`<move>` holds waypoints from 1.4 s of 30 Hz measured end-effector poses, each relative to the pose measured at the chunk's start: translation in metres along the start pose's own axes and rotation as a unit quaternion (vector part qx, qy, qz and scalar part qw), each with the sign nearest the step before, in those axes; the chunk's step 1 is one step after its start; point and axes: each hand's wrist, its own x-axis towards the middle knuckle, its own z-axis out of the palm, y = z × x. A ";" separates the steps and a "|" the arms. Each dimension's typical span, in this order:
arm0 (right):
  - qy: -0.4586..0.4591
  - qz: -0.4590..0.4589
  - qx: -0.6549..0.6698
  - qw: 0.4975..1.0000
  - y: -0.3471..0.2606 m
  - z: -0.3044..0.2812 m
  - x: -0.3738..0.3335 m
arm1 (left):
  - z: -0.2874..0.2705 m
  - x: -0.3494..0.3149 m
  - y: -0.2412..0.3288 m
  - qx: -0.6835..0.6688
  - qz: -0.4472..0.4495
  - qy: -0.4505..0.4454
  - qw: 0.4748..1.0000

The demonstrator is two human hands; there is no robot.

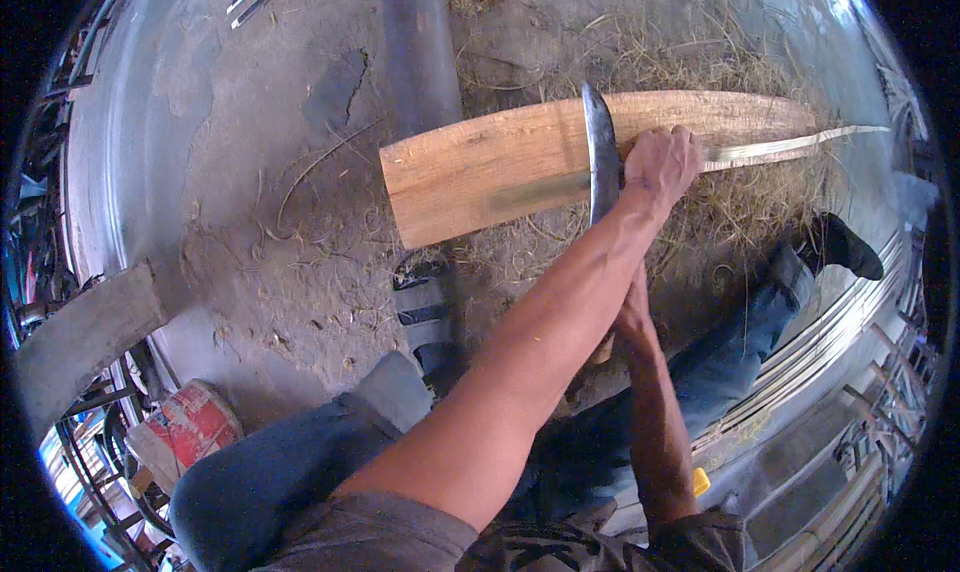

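At two o'clock, the left hand (664, 158) grips a pale strip (765, 151), likely light and springy, best held clear of the blade (602, 152); right hand (632, 317) too hidden to tell.

- A worn, dirt-stained grey floor (290, 77) spreads through the workspace, darkened by a jagged patch (335, 90) on its far side.
- Dry, straw-coloured litter (700, 57) carpets the far right.
- Cool, whitish light (842, 0) glares at the far right edge.
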 end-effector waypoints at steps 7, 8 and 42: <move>0.025 0.106 0.121 0.987 0.020 0.048 -0.003 | -0.002 0.001 -0.006 0.033 -0.010 0.004 0.999; 0.001 0.139 0.084 0.987 0.012 0.055 -0.006 | -0.004 0.002 0.000 0.040 0.002 0.003 0.999; -0.014 0.133 0.324 0.936 0.071 0.108 -0.006 | -0.004 0.002 -0.002 0.045 0.007 0.015 0.999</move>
